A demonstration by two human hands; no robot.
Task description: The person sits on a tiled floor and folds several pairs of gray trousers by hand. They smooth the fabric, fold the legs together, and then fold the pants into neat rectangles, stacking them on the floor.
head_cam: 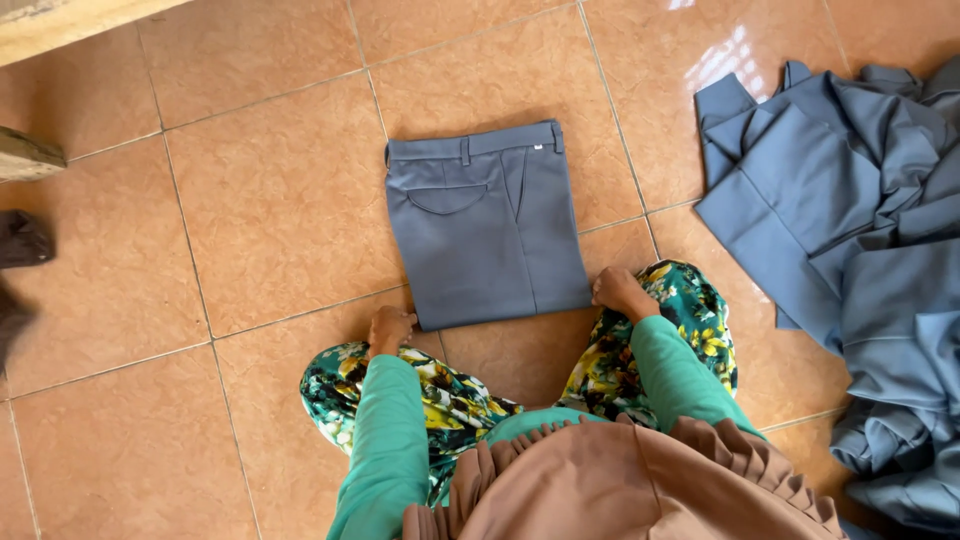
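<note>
While folded grey trousers (485,225) lie flat on tile, left hand (388,329) and right hand (620,292) rest curled at the hem; grip unclear.

You had no packages, labels, signs or screens before you; nothing of that kind showed anywhere on the floor.

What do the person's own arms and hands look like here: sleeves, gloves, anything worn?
Both arms wear plain green long sleeves reaching the wrists. The left hand and right hand are bare: no gloves, and no rings or watch visible. A pleated brown cloth drapes over the upper arms.
</note>
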